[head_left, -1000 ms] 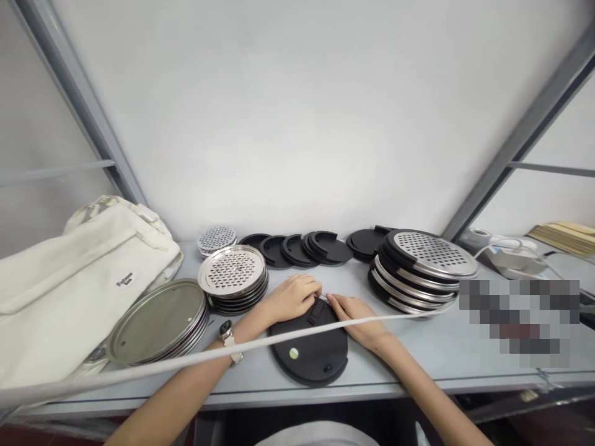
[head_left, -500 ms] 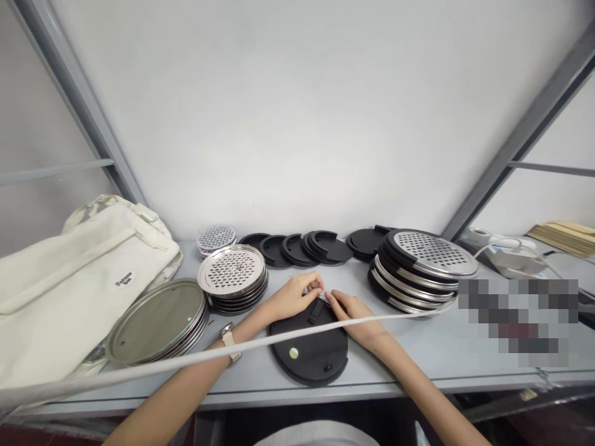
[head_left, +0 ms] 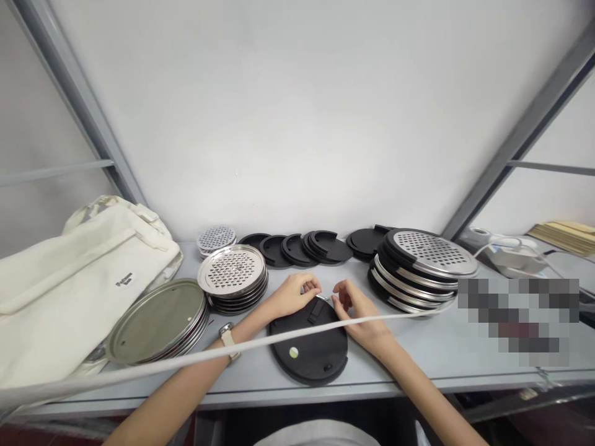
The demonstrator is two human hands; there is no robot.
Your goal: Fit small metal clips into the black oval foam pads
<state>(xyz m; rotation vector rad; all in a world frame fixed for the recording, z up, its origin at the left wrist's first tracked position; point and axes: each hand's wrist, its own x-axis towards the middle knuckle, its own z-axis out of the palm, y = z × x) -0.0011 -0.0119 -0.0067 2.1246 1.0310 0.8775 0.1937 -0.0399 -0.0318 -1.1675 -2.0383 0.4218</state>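
On the shelf in front of me lies a round black plate (head_left: 307,347), with a dark slot and tab near its far edge and a small round sticker on its face. A small silvery piece (head_left: 323,298) shows at that far edge. My left hand (head_left: 295,293) rests over the plate's far left side, thumb and fingers closed beside the silvery piece; what is between them is too small to make out. Beside the far right edge, my right hand (head_left: 360,313) has its thumb and curled fingers apart, with nothing visible in them.
At left are a cream bag (head_left: 69,291), a stack of olive discs (head_left: 158,322) and perforated metal discs (head_left: 232,269). Black lids (head_left: 330,248) line the wall. A tall stack of perforated discs (head_left: 434,251) stands right. A pale cord (head_left: 186,359) crosses in front of my forearms.
My right hand has drawn slightly away to the right, its fingers parting from the left fingertips. The silvery piece shows more now. My left hand and the plate have hardly moved.
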